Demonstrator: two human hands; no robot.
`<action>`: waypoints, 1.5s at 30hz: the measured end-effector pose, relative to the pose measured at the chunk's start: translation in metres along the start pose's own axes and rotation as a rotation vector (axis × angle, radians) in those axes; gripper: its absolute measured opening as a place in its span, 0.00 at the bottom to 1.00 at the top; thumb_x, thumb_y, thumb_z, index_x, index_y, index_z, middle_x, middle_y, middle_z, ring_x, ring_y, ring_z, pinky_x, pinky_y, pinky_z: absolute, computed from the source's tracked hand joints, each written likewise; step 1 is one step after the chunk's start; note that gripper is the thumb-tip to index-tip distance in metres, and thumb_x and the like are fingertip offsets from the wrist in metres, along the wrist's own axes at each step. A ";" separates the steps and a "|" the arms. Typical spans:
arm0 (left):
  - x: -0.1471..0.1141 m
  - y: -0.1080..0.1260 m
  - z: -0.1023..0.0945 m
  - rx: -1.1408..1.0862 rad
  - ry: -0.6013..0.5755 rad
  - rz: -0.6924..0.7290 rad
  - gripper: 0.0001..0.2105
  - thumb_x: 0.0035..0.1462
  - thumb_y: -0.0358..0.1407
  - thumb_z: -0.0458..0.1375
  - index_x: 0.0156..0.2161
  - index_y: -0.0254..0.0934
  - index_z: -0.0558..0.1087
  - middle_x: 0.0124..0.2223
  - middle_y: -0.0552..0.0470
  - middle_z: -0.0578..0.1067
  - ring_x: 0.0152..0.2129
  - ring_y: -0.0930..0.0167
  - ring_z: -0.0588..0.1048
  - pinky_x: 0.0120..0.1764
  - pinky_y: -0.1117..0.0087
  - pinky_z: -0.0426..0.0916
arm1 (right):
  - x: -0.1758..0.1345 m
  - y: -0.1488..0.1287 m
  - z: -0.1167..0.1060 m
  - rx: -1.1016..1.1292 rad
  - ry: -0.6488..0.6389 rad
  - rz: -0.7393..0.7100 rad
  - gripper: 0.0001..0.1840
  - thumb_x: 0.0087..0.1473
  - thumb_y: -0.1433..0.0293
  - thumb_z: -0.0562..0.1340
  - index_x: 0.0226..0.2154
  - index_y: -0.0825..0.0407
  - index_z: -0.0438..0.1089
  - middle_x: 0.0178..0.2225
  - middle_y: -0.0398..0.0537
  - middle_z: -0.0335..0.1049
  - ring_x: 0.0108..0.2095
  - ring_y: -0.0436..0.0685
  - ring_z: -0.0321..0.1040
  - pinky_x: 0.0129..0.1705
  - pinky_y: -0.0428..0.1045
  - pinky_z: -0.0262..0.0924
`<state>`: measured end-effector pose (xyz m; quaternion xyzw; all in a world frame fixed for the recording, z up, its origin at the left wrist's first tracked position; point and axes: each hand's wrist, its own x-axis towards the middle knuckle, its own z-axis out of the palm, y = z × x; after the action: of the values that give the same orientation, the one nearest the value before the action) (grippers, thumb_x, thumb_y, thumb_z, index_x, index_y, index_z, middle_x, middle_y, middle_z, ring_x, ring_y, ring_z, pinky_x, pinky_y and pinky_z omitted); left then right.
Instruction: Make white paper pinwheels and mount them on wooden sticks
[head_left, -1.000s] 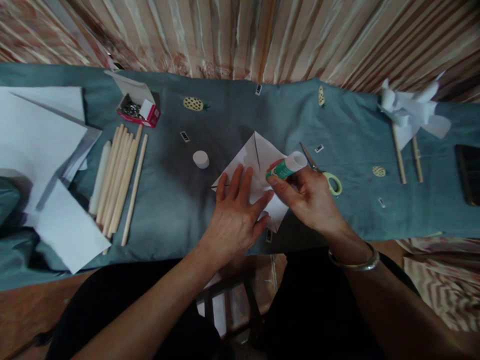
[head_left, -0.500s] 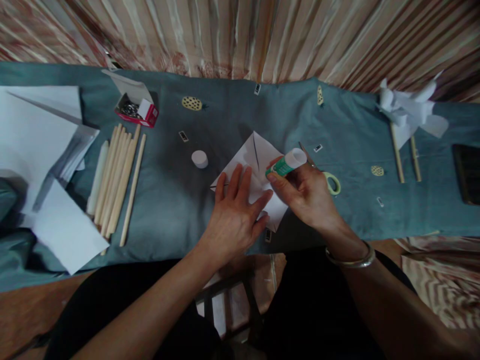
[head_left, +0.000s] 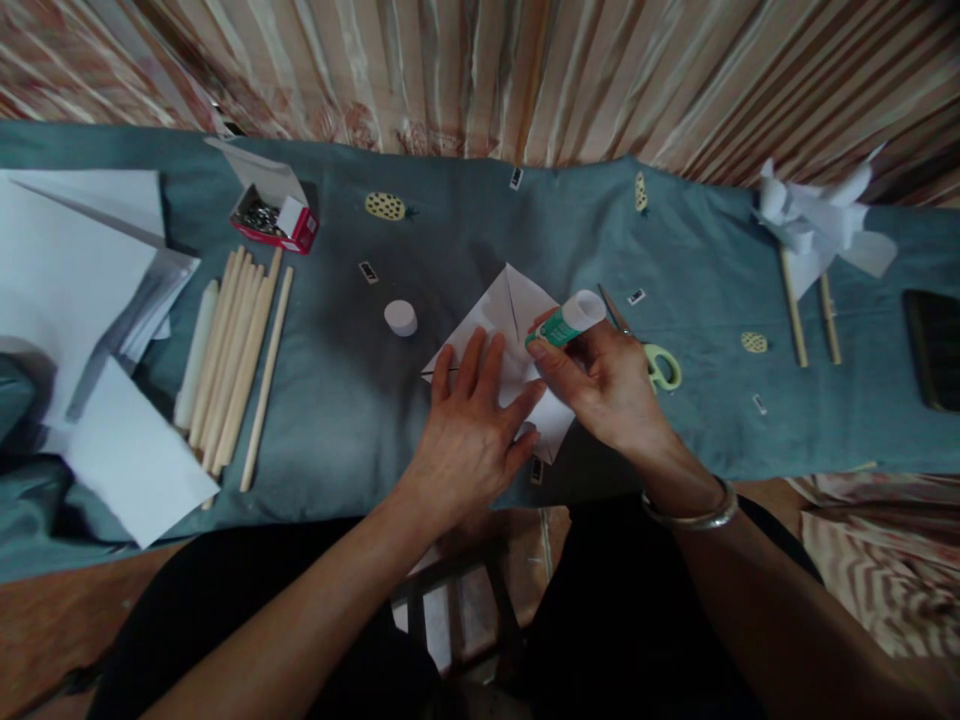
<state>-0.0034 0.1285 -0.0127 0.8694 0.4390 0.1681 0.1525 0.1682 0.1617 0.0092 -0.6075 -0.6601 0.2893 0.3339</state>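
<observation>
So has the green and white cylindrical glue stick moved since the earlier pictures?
Yes, slightly: against the metal scissors with pale green handles, the glue stick in the right hand has shifted left, away from them.

left hand (head_left: 472, 430): lies palm down, fingers spread | right hand (head_left: 611, 388): fingers are curled in gripping | both forearms (head_left: 322, 595): stretched forward

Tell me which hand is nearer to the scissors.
Right. The right hand is just left of the scissors, partly hiding them; the left hand is farther left, on the paper.
</observation>
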 end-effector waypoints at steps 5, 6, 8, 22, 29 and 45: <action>0.000 0.000 0.000 -0.007 -0.001 -0.001 0.21 0.60 0.43 0.57 0.58 0.44 0.68 0.70 0.41 0.54 0.67 0.48 0.48 0.62 0.36 0.46 | 0.001 -0.001 0.001 -0.012 -0.007 -0.004 0.14 0.58 0.57 0.62 0.39 0.50 0.71 0.33 0.47 0.74 0.34 0.57 0.72 0.37 0.52 0.66; 0.000 0.000 0.000 -0.005 -0.004 -0.001 0.21 0.60 0.43 0.57 0.58 0.44 0.68 0.70 0.41 0.54 0.67 0.47 0.48 0.62 0.36 0.46 | 0.001 -0.001 0.001 -0.015 -0.011 -0.001 0.14 0.58 0.57 0.62 0.39 0.50 0.71 0.32 0.47 0.74 0.34 0.57 0.72 0.37 0.52 0.65; 0.000 0.000 -0.001 0.002 -0.007 0.001 0.21 0.60 0.43 0.57 0.58 0.43 0.68 0.70 0.39 0.54 0.67 0.46 0.48 0.62 0.36 0.46 | 0.001 -0.001 0.001 -0.021 -0.022 0.001 0.14 0.58 0.57 0.62 0.39 0.50 0.71 0.32 0.47 0.73 0.34 0.56 0.72 0.37 0.52 0.65; 0.000 0.000 -0.001 0.013 -0.007 0.004 0.22 0.60 0.44 0.57 0.58 0.42 0.68 0.69 0.38 0.55 0.67 0.46 0.50 0.62 0.36 0.47 | 0.001 -0.006 0.000 -0.041 -0.061 -0.031 0.12 0.58 0.58 0.62 0.37 0.50 0.70 0.30 0.45 0.72 0.31 0.55 0.70 0.32 0.50 0.63; 0.001 0.000 -0.002 0.016 -0.014 0.010 0.23 0.60 0.44 0.58 0.58 0.41 0.68 0.68 0.36 0.55 0.66 0.45 0.49 0.61 0.36 0.47 | -0.001 -0.009 -0.002 -0.035 -0.103 -0.040 0.12 0.58 0.59 0.62 0.38 0.50 0.70 0.31 0.46 0.73 0.33 0.56 0.70 0.34 0.51 0.63; 0.000 -0.003 0.001 -0.016 0.001 0.001 0.22 0.60 0.43 0.58 0.58 0.45 0.68 0.70 0.41 0.53 0.66 0.45 0.49 0.62 0.37 0.45 | 0.012 0.006 -0.035 0.754 -0.048 0.342 0.13 0.48 0.58 0.71 0.28 0.50 0.75 0.27 0.41 0.74 0.23 0.45 0.64 0.27 0.43 0.63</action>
<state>-0.0054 0.1300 -0.0148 0.8683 0.4371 0.1722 0.1593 0.1989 0.1730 0.0272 -0.5367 -0.4053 0.5760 0.4646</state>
